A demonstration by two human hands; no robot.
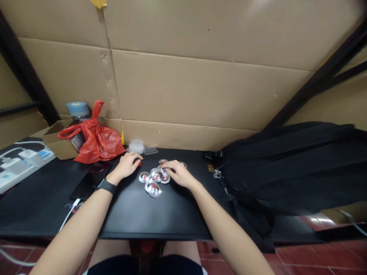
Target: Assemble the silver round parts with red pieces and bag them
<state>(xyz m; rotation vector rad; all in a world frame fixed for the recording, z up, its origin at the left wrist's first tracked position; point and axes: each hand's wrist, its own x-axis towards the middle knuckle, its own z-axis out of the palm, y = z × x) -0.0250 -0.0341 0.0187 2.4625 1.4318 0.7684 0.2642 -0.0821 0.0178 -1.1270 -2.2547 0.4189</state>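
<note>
Cardboard panels (183, 88) are rising along the far side of the black table (155, 217), and its near edge is running just in front of the person's lap. A stretch of dark surface is extending between that edge and a cluster of shiny round metal discs (156, 175) with red markings. More surface is lying between the right hand (181, 175) and the black fabric bag (295, 168) spreading over the right side.

The left hand (126, 165) is hovering or resting left of the discs, its fingers loosely bent beside a small red item (140, 163); whether they are gripping it cannot be told. A dark watch (107, 186) is circling that wrist. The right hand is reaching over the upper right of the cluster, its fingers loosely extended and parted, the tips touching or nearly touching the discs, several of which are overlapping.

On the left, an open cardboard box (61, 143) is standing near the panels, with a blue-lidded container (78, 110) showing at its back; whether that is sitting inside cannot be told. A knotted red plastic bag (100, 143) is leaning against the box, its contents hidden. A dark phone (99, 169) is lying left of the left hand, and a white power strip (25, 166) is holding plugs at the far left. Clear plastic packaging (137, 147) is lying behind the left hand.
</note>
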